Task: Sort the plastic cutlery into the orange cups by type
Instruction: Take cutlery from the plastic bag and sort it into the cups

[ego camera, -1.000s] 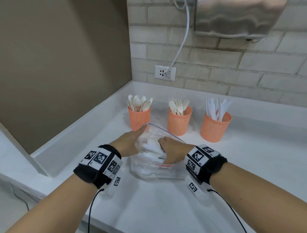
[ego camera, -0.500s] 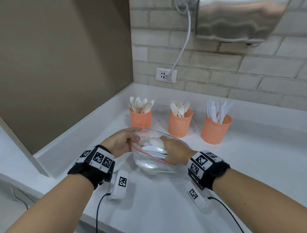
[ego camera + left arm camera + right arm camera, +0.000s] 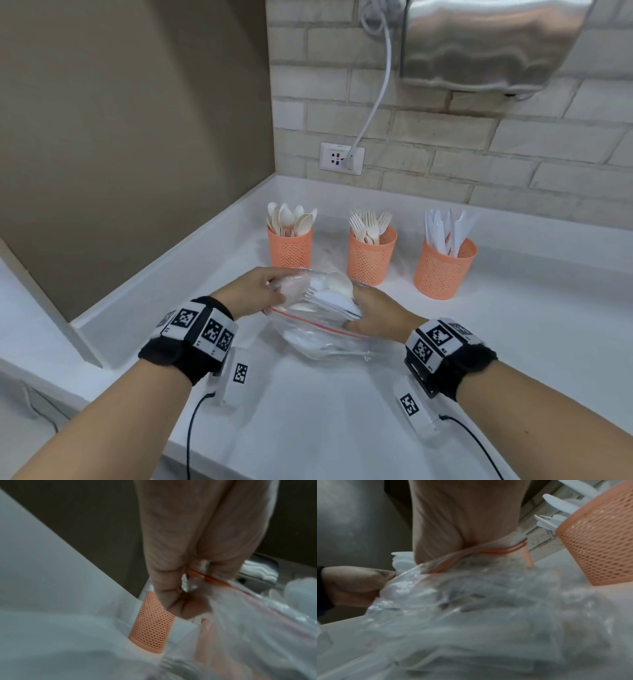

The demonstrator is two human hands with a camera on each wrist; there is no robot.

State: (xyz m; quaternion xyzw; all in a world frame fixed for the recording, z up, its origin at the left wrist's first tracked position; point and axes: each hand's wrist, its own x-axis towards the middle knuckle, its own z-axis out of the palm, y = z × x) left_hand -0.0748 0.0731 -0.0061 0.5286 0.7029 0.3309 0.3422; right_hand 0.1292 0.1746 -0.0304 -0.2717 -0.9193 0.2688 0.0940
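Left hand (image 3: pixel 255 291): pinching the near-left edge of the bag mouth between thumb and fingers, probably to keep the opening wide and the bag steady.
Right hand (image 3: pixel 373 313): reaching into the bag mouth, fingers curled round a small bunch of white cutlery, bowls and tips sticking out past the knuckles; exact grip hidden behind the hand in the head view and blurred in the wrist view.
Cutlery in hand (image 3: pixel 337 293): a rounded spoon bowl on top, flatter white pieces beneath; thin, stiff, matte plastic, likely light and slippery against each other.
Bag (image 3: pixel 318 337): clear, crinkly plastic film with a red zip strip along the mouth, lying slumped on the table between both hands; more white pieces visible inside, so sorting judged not finished.
Left cup (image 3: pixel 290 248): orange perforated mesh, round, upright, holding cream spoons bowl-up.
Middle cup (image 3: pixel 371 255): same mesh, holding forks tines-up; just beyond the bag.
Right cup (image 3: pixel 444 269): same mesh, holding white knives blade-up; well apart from the bag.
Cup row: set side by side behind the bag, one type each, handles down, so a lifted piece can be dropped straight in.
Table (image 3: pixel 342 428): smooth white surface, tucked into a corner under a brick-pattern wall.
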